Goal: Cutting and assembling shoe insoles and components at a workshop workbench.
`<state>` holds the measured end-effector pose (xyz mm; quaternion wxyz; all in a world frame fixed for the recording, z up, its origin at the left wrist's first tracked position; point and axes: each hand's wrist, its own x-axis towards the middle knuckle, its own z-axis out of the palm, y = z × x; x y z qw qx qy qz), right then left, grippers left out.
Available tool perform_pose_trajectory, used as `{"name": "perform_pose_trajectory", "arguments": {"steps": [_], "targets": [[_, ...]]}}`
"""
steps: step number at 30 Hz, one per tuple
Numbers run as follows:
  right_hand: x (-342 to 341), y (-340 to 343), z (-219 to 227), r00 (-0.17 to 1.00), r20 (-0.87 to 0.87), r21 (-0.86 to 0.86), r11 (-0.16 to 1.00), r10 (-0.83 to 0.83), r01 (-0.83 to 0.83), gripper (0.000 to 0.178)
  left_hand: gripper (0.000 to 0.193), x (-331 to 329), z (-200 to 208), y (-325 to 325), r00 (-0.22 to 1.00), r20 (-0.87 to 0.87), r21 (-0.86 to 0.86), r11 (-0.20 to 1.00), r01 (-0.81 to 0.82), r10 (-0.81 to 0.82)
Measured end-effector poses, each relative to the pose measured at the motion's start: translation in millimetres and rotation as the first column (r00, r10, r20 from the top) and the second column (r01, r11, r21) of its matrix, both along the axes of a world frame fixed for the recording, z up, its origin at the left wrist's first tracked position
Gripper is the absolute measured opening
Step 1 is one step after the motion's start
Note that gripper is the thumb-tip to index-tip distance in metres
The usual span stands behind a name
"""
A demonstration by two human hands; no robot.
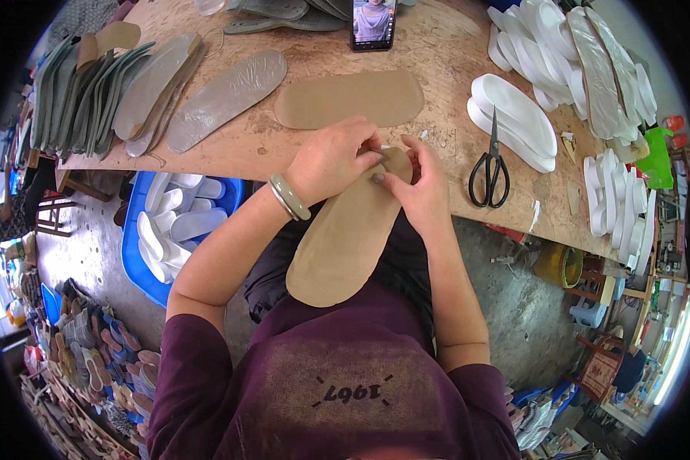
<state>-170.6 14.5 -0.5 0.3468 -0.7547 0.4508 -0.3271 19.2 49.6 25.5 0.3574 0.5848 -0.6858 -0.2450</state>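
A tan shoe insole (343, 239) rests lengthwise over my lap, its far end at the edge of the wooden table (452, 54). My left hand (331, 159), a grey-green bangle on its wrist, pinches that far end from the left. Pressed against the same end from the right is my right hand (420, 184), fingers curled on the insole's tip. A second tan insole (350, 99) lies flat on the table just beyond both hands.
Black scissors (491, 170) lie right of my hands beside white foam insoles (517, 115). More white insoles (617, 207) stack at the right edge. Grey insoles (226, 98) and stacks (77, 100) lie left. A phone (373, 23) stands at the back. A blue bin (142, 276) sits below.
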Motion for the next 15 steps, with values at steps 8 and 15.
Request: {"name": "perform_pose_trajectory", "arguments": {"steps": [8,15], "targets": [[2.5,-15.9,-11.4,0.994,0.112,0.131,0.991,-0.010,-0.005,0.036,0.017,-1.2,-10.4,-7.9,0.991,0.026,0.029,0.991,-0.129,0.128],[2.0,-13.6,-3.4,0.982,0.189,-0.020,1.000,-0.006,0.009,0.023,0.029,5.7,-3.8,-6.2,0.987,-0.116,0.258,0.963,-0.074,0.107]]}}
